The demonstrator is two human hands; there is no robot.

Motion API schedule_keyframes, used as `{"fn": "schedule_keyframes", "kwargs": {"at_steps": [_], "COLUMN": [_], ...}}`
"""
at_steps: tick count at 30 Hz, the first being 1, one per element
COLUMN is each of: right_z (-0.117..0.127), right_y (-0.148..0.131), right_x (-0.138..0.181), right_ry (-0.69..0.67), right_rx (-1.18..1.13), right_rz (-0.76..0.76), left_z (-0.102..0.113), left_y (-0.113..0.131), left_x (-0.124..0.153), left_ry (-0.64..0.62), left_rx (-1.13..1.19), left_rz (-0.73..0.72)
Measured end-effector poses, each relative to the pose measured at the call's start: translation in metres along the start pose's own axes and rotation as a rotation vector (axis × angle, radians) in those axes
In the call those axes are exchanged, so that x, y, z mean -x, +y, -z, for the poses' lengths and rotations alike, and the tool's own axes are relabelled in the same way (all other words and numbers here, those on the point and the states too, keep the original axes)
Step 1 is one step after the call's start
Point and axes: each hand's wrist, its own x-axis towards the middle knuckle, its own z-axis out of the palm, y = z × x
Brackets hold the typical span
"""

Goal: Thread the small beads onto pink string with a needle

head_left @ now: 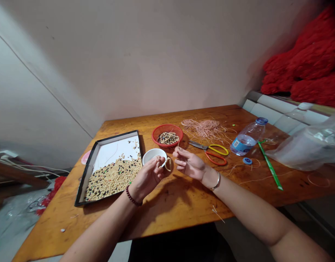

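Observation:
My left hand (149,174), a dark bead bracelet at its wrist, is closed in a pinch on a short string of pale beads (168,164) that hangs in a loop from the fingers. My right hand (189,163), wearing a silver bangle, pinches the thin cord (172,158) leading from those beads; a bit of cord sticks up above its fingertips. Behind my left hand stands a white bowl (154,153), partly covered by the fingers. Farther back, a red plastic basket (167,127) holds strung beads (168,138).
A black-edged tray (80,185) of loose beads lies left. Scissors (209,147), tangled pink cord (204,128), a water bottle (247,138), a blue cap (247,161) and a green stick (270,166) are on the right. A plastic bag (306,145) sits at the right edge.

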Motion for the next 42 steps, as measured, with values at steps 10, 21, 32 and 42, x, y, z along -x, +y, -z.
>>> {"fn": "schedule_keyframes", "kwargs": {"at_steps": [10,21,32,42], "right_z": [0.000,-0.003,-0.002,-0.002], "right_y": [-0.001,0.004,0.006,0.011], "right_x": [0.000,0.000,-0.002,0.004], "right_ry": [-0.029,0.041,0.254,0.029], "right_rx": [0.184,0.208,0.904,1.274], "right_rz": [0.118,0.150,0.273,0.212], "left_z": [0.011,0.011,0.004,0.000], "left_y": [-0.001,-0.002,-0.009,-0.013], "left_x": [-0.005,-0.008,-0.004,0.002], "left_ry": [0.016,0.067,0.180,0.187], "left_rx": [-0.085,-0.049,-0.648,-1.032], "left_rz": [-0.062,-0.014,-0.268,-0.546]}}
